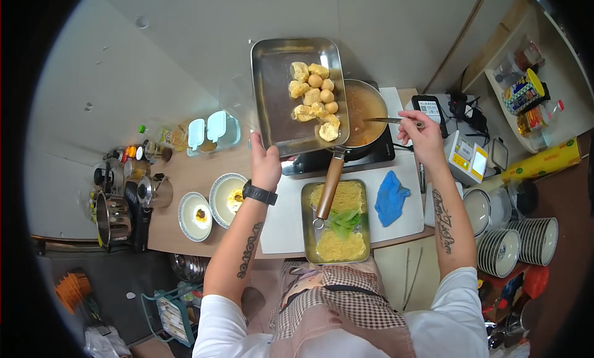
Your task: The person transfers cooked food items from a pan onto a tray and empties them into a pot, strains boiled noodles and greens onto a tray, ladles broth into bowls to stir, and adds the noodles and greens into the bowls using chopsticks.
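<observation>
My left hand [265, 163] is closed on the near left corner of a metal tray [271, 89], tilted toward the pan. Yellowish ball-shaped and puffy pieces [314, 97] have gathered along the tray's right side. Beside and partly under the tray is a frying pan [383, 104] of brownish broth [365, 113], its wooden handle [330, 186] pointing toward me. My right hand [421, 132] grips a slim metal utensil [385, 120], whose far end reaches into the broth; its tip is hidden, so I cannot tell its kind.
The pan rests on a black cooktop [385, 149]. Nearer me, a second tray [305, 225] holds noodles and green leaves. A blue cloth [391, 198] lies right of it. Two bowls [193, 229] [216, 194] with seasoning stand left. Stacked bowls [500, 250] and a yellow-white device [465, 157] are at right.
</observation>
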Motion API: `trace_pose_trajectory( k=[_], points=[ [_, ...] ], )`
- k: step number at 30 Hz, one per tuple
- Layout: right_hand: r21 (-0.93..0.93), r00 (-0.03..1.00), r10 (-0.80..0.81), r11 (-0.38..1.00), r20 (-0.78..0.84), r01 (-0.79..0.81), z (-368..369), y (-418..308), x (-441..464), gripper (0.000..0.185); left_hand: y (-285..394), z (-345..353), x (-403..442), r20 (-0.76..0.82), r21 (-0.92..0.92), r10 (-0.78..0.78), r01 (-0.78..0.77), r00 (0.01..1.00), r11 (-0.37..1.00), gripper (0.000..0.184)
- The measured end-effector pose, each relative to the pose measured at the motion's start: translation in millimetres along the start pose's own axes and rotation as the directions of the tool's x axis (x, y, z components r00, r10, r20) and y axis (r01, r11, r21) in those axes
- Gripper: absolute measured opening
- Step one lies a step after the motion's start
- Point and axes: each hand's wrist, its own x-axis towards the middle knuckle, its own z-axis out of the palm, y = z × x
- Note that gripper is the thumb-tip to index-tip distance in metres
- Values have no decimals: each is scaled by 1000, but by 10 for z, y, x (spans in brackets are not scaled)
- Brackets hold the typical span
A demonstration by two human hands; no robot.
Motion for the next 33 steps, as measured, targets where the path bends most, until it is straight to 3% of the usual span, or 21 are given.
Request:
trace_pose_trajectory(
  k=[2, 6, 8, 9, 13, 15, 18, 21, 27, 33],
  points=[
    [-15, 1000, 25, 1000, 12, -25, -25, 23, 22, 24, -46, 35, 30, -9, 8, 34, -34, 999, 999, 40],
    [149, 980, 198, 969, 15, -198, -116, 208, -62, 26, -92, 136, 107, -63, 56, 147, -143, 987, 988, 41],
    [160, 977, 211, 964, 19, -211, -100, 246, -132, 26, -217, 156, 165, -78, 113, 221, -211, 972, 971, 42],
    [163, 977, 214, 963, 20, -215, -100, 238, -158, 26, -241, 186, 219, -96, 105, 182, -172, 979, 980, 42],
    [173, 984, 179, 969, 0, -176, -71, 153, -208, 28, -302, 254, 248, -71, 463, 395, -320, 916, 826, 44],
    [192, 989, 142, 972, -36, -133, -58, 102, -239, 27, -257, 304, 229, -79, 448, 381, -309, 921, 839, 44],
    [66, 999, 38, 997, -10, -38, 6, -74, -294, 24, -268, 329, 274, -79, 408, 373, -312, 924, 858, 44],
    [-219, 1000, -13, 976, 19, 17, 88, -310, -295, 22, -341, 335, 297, -69, 433, 415, -348, 907, 832, 44],
    [-296, 994, -113, 949, 2, 109, 204, -571, -176, 25, -334, 392, 347, -52, 476, 479, -400, 876, 783, 47],
    [-264, 999, -45, 963, 23, 50, 265, -746, -39, 28, -262, 475, 362, 17, 518, 570, -494, 822, 698, 46]
  ],
)
